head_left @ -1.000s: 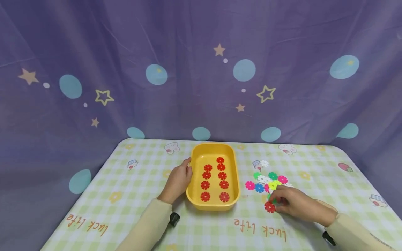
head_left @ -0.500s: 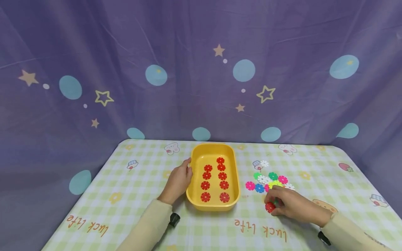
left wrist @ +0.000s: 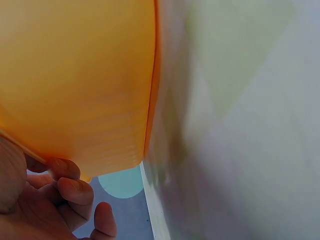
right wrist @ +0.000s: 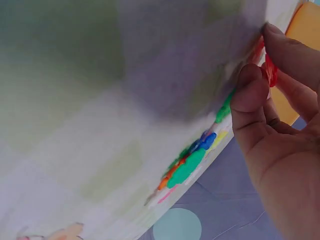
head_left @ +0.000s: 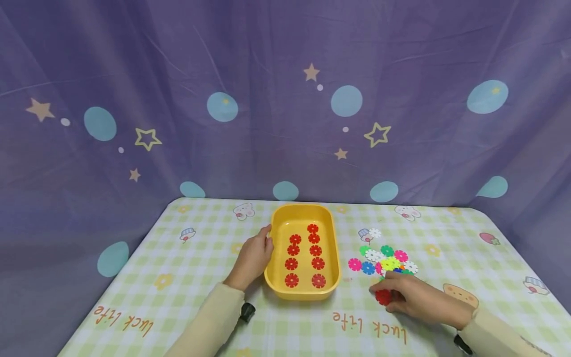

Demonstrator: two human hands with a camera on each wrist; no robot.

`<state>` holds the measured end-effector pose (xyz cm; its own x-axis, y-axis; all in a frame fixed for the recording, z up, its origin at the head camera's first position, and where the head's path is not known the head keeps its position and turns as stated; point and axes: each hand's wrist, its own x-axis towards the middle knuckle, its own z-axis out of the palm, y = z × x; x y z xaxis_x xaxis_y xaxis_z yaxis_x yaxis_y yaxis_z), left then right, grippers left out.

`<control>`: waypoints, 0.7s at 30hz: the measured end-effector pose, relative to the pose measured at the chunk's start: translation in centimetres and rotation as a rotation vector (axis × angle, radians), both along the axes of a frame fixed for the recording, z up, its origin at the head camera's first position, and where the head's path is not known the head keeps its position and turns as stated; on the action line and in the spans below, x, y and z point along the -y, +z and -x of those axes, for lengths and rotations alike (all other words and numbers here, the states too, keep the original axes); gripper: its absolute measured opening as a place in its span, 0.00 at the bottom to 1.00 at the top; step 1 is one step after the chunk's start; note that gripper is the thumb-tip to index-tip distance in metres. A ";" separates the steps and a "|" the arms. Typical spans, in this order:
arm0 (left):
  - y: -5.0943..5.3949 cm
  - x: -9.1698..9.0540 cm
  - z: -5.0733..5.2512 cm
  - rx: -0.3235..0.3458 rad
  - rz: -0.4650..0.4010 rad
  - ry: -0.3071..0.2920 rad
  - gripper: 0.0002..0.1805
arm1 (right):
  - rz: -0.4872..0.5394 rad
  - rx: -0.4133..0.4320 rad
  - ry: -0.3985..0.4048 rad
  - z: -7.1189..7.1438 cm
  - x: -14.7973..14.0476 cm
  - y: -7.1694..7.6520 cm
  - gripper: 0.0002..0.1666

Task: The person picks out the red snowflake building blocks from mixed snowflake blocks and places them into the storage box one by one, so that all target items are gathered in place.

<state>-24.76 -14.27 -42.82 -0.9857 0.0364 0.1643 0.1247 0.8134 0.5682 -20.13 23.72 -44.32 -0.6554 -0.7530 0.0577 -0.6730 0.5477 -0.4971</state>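
Observation:
The yellow tray (head_left: 302,292) stands on the table, and two columns of red snowflake discs (head_left: 292,280) lie on its floor. At the tray's left rim my left hand (head_left: 254,258) grips the edge; in the left wrist view its fingers (left wrist: 75,192) curl beneath the rim. To the right of the tray, low over the cloth, my right hand (head_left: 419,297) pinches a red snowflake disc (head_left: 382,297) between thumb and fingers. In the right wrist view, part of this red disc (right wrist: 271,72) shows between the fingertips, with more red right behind it near the cloth.
Just beyond my right hand lies a loose pile of snowflake discs in pink (head_left: 355,264), blue (head_left: 368,268), white, green and yellow (head_left: 390,263). A single white disc (head_left: 375,232) sits farther back. Behind the checked tablecloth (head_left: 214,272) hangs a purple curtain (head_left: 285,148).
My right hand has come down slightly, and its fingers now cover more of the red disc. More of the pile shows behind it. The left hand and tray stay put.

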 end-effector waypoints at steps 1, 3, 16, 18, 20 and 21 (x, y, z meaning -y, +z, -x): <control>0.0 0.0 0.0 -0.005 0.003 -0.005 0.24 | -0.014 0.011 -0.004 0.0 0.0 0.1 0.21; -0.1 0.0 0.0 -0.011 0.006 -0.005 0.24 | -0.035 0.025 -0.015 0.0 0.1 0.3 0.21; 0.0 0.0 -0.1 -0.019 0.004 -0.007 0.24 | 0.013 0.023 0.006 0.0 0.2 0.1 0.16; 0.0 0.0 -0.1 -0.021 0.007 -0.009 0.24 | 0.018 0.021 0.009 0.0 0.3 0.0 0.15; 0.0 0.0 0.0 -0.027 0.015 -0.013 0.24 | 0.018 0.029 0.002 0.0 0.3 0.0 0.15; 0.0 0.0 0.0 -0.029 0.018 -0.013 0.24 | 0.018 0.040 -0.004 0.0 0.3 0.0 0.14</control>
<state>-24.73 -14.23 -42.82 -0.9800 0.0523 0.1920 0.1515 0.8217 0.5495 -20.10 23.37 -44.35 -0.6602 -0.7497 0.0450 -0.6505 0.5408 -0.5333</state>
